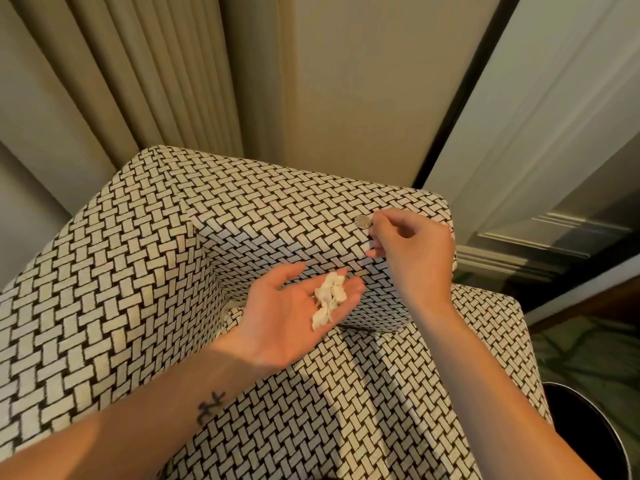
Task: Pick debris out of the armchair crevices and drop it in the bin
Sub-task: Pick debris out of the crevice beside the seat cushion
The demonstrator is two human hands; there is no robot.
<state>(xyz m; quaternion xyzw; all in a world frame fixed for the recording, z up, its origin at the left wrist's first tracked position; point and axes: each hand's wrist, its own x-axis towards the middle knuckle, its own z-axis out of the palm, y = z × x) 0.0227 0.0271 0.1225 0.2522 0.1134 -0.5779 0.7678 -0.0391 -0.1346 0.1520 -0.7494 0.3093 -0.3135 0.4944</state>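
Note:
The armchair (138,271) is covered in black-and-white basket-weave fabric and fills most of the view. My left hand (287,317) lies palm up over the seat near the back crevice, with a small pile of white paper scraps (329,296) resting on its fingers. My right hand (412,251) hovers by the right armrest and pinches a silver coin (362,222) between thumb and forefinger. The dark round bin (588,431) stands on the floor at the lower right, beside the chair.
Beige curtains (145,74) hang behind the chair on the left. A cream wall panel and a white door (540,133) with a dark frame stand behind on the right. Green patterned floor (581,351) shows near the bin.

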